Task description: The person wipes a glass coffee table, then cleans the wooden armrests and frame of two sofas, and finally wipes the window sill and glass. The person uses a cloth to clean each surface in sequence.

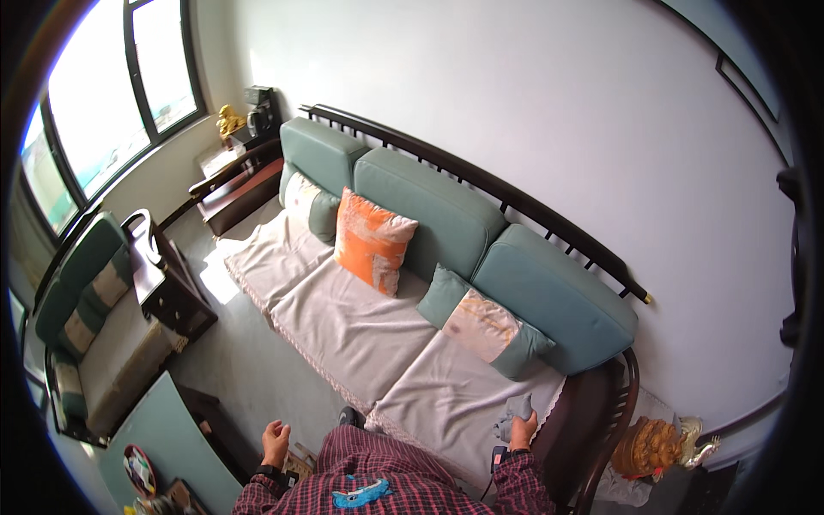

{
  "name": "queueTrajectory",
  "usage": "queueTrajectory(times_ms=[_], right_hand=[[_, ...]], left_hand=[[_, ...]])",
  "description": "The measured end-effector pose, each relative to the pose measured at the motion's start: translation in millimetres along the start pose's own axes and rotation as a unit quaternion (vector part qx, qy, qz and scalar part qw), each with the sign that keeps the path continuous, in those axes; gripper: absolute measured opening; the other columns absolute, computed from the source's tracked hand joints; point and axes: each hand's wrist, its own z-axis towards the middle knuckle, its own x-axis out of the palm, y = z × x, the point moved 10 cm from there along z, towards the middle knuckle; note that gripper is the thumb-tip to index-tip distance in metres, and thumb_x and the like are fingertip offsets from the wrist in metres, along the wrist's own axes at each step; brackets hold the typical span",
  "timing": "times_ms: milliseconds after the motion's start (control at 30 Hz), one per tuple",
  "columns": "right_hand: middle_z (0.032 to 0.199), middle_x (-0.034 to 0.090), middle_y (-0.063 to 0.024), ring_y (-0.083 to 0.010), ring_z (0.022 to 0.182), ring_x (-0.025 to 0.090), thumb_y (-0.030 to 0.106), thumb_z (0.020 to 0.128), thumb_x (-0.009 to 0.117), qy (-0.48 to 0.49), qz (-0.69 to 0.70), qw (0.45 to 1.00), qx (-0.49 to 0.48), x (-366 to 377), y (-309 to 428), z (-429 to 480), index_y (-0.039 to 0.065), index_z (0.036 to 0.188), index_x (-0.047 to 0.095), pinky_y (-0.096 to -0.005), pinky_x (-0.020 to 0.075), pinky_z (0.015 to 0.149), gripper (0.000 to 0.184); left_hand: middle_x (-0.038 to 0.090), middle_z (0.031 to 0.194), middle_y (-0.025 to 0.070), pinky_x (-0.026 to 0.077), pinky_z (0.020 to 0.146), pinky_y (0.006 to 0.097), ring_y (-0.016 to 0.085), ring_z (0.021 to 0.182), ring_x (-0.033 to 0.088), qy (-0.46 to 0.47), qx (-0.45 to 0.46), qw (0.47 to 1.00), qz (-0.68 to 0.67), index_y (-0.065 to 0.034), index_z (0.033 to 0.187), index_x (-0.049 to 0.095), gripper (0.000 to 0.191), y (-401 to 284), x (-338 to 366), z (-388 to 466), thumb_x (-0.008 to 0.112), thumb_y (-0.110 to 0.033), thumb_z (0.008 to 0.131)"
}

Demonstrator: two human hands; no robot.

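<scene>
My right hand (523,430) is closed on a crumpled grey cloth (513,412), just above the near end of a beige sofa cover (412,360). My left hand (276,441) hangs free over the floor between the sofa and a glass-topped table, its fingers slightly curled and apart, holding nothing. On the sofa lie an orange and beige cushion (370,244), a green and beige cushion (483,325) nearer my right hand, and another green and beige cushion (309,203) at the far end. Green back cushions (428,199) lean against the dark wooden rail.
A glass-topped table (158,444) bearing a round tray (140,470) is at lower left. Beyond it are an armchair (116,360) and a dark side cabinet (170,283). The sofa's wooden armrest (627,399) and a golden figurine (647,447) are at right.
</scene>
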Motion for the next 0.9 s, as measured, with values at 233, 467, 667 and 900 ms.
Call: queueTrajectory(times_ms=[233,467,667,900], right_hand=[[0.125,0.067,-0.0185,-0.0303,0.114,0.064,0.018,0.081,0.08,-0.015,-0.048,0.992,-0.115,94,153,15,-0.001,0.136,0.056,-0.0393,0.0492,0.101,0.063],[0.133,0.062,-0.0221,-0.0314,0.12,0.06,0.037,0.098,0.068,-0.077,0.015,0.975,-0.206,146,323,30,-0.003,0.141,0.05,-0.039,0.0466,0.103,0.061],[0.129,0.063,-0.0219,-0.0356,0.117,0.061,0.026,0.097,0.065,-0.101,0.016,0.963,-0.248,180,382,86,0.004,0.133,0.056,-0.0433,0.0468,0.101,0.043],[0.113,0.06,-0.0143,-0.0387,0.108,0.058,-0.001,0.081,0.064,-0.134,-0.214,0.856,-0.452,282,477,174,0.014,0.123,0.064,-0.0486,0.0504,0.091,0.045]], left_hand=[[0.07,0.111,0.0089,0.055,0.061,0.0326,0.016,0.083,0.065,0.051,-0.095,0.994,-0.022,-0.0054,0.13,0.062,0.043,-30,-11,142,0.072,-0.028,0.095],[0.056,0.102,-0.004,0.049,0.08,0.0466,0.015,0.094,0.054,0.1,-0.114,0.979,-0.133,-0.014,0.13,0.059,0.041,-61,-6,214,0.065,-0.04,0.098],[0.052,0.089,-0.0063,0.046,0.065,0.0347,0.009,0.078,0.05,0.038,-0.146,0.979,-0.137,-0.0161,0.123,0.061,0.031,-17,-23,229,0.065,-0.036,0.099],[0.049,0.086,-0.0083,0.042,0.069,0.0386,0.01,0.076,0.046,-0.141,-0.144,0.97,-0.136,-0.0203,0.119,0.061,0.031,72,-83,217,0.061,-0.044,0.099]])
